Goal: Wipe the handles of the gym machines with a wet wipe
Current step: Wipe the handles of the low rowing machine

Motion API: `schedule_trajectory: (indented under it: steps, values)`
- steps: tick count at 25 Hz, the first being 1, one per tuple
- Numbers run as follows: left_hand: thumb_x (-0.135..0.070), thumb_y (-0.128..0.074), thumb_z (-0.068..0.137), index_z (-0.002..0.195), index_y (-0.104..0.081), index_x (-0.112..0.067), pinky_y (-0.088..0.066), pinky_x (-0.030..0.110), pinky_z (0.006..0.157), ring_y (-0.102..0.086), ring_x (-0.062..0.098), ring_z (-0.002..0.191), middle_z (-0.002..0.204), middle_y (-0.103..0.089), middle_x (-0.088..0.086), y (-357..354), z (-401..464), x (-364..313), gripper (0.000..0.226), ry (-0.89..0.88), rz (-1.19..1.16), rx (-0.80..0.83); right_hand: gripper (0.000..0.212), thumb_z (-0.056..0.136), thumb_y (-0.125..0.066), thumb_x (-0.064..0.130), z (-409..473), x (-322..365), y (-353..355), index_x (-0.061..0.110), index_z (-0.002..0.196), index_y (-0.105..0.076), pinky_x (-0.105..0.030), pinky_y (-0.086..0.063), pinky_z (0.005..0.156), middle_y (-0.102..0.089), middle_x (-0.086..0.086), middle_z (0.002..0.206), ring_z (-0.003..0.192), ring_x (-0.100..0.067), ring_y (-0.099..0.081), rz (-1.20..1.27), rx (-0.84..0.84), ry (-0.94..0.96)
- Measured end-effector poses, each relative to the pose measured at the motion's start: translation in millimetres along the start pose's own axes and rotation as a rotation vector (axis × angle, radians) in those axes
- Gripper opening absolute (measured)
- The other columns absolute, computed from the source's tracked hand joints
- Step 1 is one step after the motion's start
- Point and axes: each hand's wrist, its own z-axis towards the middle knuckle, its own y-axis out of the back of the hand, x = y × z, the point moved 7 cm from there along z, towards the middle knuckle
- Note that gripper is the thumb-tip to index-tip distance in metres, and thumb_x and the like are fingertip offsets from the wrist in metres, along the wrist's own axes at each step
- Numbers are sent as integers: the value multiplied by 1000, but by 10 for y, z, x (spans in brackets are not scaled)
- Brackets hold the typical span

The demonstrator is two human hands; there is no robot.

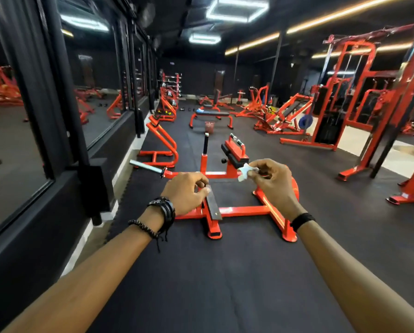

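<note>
Over the low orange steel machine [227, 210] on the black rubber floor, both arms are out. Right hand [274, 182] pinches a crumpled white wet wipe [245, 170] between thumb and curled fingers, held in the air above the machine's right side, touching no handle that I can make out. Left hand [185, 195], fingers curled, hovers above the machine's dark footplate [213, 207]; whether it grips anything, I cannot tell. Best play: spread the wipe flat, wrap it fully round a handle, then twist along it.

Crumpled white wet wipe [245, 171] before red machine [239, 209]
</note>
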Motion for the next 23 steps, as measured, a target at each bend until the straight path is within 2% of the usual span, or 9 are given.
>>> schedule_trajectory:
  steps: [2, 5, 7, 10, 12, 14, 18, 21, 23]
  values:
    - [-28, -70, 87, 102, -72, -23, -54, 35, 86, -67, 10, 90, 92, -72, -11, 26, 648, 156, 17, -2, -32, -69, 11, 83, -75, 4, 710, -265, -129, 10, 92, -73, -28, -57, 70, -74, -4, 82, 74, -17, -70, 12, 9, 28]
    - [-27, -70, 86, 101, -72, -23, -54, 36, 86, -68, 9, 89, 92, -73, -11, -61, 1246, 572, 16, 39, -40, -114, 12, 82, -76, 2, 1331, -658, -545, 8, 92, -73, -17, -52, 67, -72, -1, 81, 71, -6, -65, 24, 64, 46]
    - [-30, -71, 86, 100, -72, -26, -54, 37, 86, -68, 8, 90, 92, -73, -13, -261, 1696, 977, 15, 83, -4, -108, 13, 81, -76, 1, 1682, -1100, -960, 6, 93, -73, -13, -51, 67, -73, -3, 84, 72, -6, -65, 7, 112, 65]
    - [-32, -71, 85, 101, -72, -27, -55, 37, 86, -67, 7, 91, 92, -72, -15, -514, 2350, 1525, 17, 112, 25, -109, 15, 80, -76, 1, 2140, -1769, -1461, 11, 91, -73, -18, -54, 69, -74, -1, 86, 75, -13, -67, 25, 145, 72]
    - [-33, -70, 85, 100, -72, -27, -55, 35, 84, -67, 6, 88, 91, -72, -14, -699, 2898, 1886, 17, 114, 32, -107, 13, 82, -75, 3, 2610, -2211, -1727, 10, 92, -73, -21, -55, 70, -74, 0, 86, 75, -11, -68, 52, 135, 61]
    - [-40, -68, 81, 98, -73, -26, -56, 36, 82, -68, 6, 86, 88, -72, -14, -814, 3484, 2187, 22, 129, -2, -124, 10, 84, -73, 4, 3162, -2595, -1900, 8, 93, -73, -23, -55, 70, -75, -1, 85, 73, -8, -68, 98, 105, 4]
    - [-48, -59, 74, 97, -73, -27, -55, 37, 83, -68, 8, 86, 85, -71, -17, -991, 4624, 2611, 34, 134, -59, -127, 9, 86, -72, 5, 4050, -3241, -2197, 12, 91, -72, -24, -55, 71, -75, -1, 87, 76, -14, -69, 150, 66, -40]
    - [-41, -64, 80, 99, -73, -27, -55, 37, 85, -69, 9, 92, 89, -72, -15, -1292, 5348, 2924, 26, 128, -64, -76, 10, 86, -72, 5, 4408, -3895, -2484, 14, 90, -73, -30, -56, 72, -75, 0, 87, 76, -13, -68, 151, 39, -149]
    - [-42, -61, 78, 99, -73, -26, -55, 37, 87, -69, 8, 93, 92, -73, -14, -1580, 5702, 3154, 29, 130, -77, -10, 13, 85, -72, 5, 4534, -4385, -2684, 18, 88, -73, -37, -56, 73, -74, 0, 82, 73, -12, -66, 180, 2, -228]
